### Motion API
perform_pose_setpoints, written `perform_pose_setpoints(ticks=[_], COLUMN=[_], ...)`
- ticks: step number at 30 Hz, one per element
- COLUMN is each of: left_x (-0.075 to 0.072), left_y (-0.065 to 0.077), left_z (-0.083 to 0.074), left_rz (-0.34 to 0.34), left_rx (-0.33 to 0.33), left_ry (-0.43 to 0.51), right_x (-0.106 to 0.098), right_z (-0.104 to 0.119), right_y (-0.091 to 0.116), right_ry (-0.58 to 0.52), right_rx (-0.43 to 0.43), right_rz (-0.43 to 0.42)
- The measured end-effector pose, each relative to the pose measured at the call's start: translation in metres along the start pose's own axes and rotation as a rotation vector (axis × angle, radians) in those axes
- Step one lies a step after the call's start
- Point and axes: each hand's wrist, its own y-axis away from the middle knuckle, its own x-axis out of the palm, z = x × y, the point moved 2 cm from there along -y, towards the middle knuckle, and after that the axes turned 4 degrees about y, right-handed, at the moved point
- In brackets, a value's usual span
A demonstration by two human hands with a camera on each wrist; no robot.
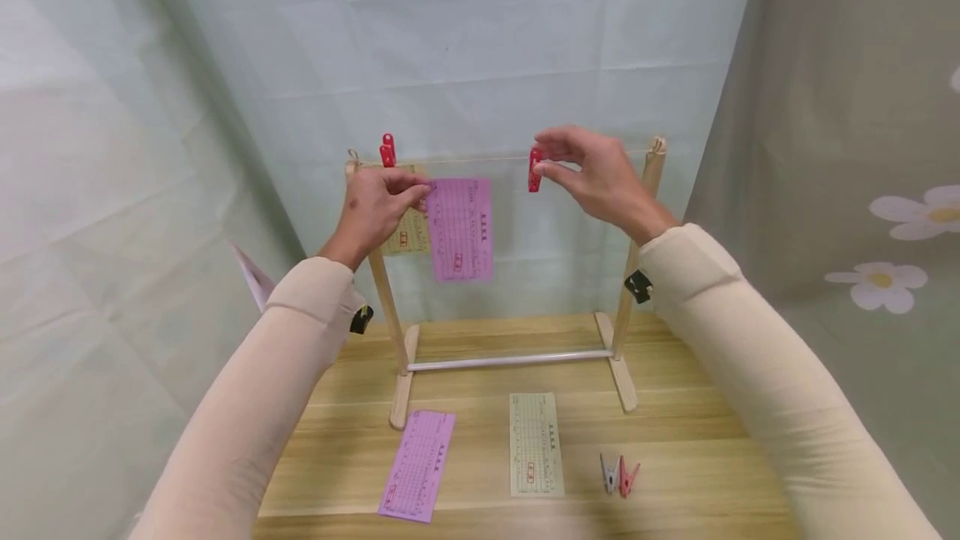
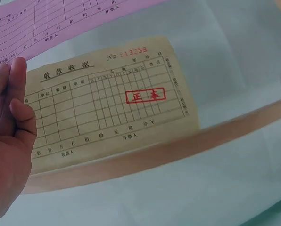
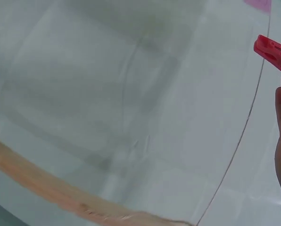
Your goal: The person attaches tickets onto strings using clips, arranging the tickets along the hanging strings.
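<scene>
Between thumb and fingers, my left hand [image 1: 375, 211] pinches a purple receipt slip [image 1: 461, 232] by its upper left corner, its top edge just below the string [image 1: 480, 161]. A red clothespin [image 1: 534, 171] is held upright by my right hand [image 1: 600, 177] near the string, to the right of that slip. In the right wrist view, this red clothespin [image 3: 275, 54] stands out past the fingertips. Another red clothespin [image 1: 387, 150] sits on the string at the left, above a yellow receipt slip [image 1: 405, 238]. My left hand partly hides that yellow slip in the head view.
The string runs between two wooden posts [image 1: 630, 298] of a stand on the wooden table [image 1: 480, 407]. A purple slip [image 1: 417, 467], a yellow-green slip [image 1: 536, 444], a grey clothespin [image 1: 610, 475] and a red clothespin [image 1: 628, 477] lie in front. Pale curtains surround the table.
</scene>
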Motion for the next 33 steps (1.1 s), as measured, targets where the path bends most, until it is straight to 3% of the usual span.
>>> perform_pose_setpoints(ticks=[12, 33], left_x=[0.001, 0.012], left_y=[-0.005, -0.005], left_z=[-0.006, -0.018], left_rz=[-0.041, -0.132], left_rx=[0.023, 0.017], left_ry=[0.002, 0.007], right_x=[0.009, 0.028], right_z=[0.016, 0.024], right_y=[-0.024, -0.046], right_ry=[-0.013, -0.079], right_rx=[-0.069, -0.036], right_rz=[-0.038, -0.080])
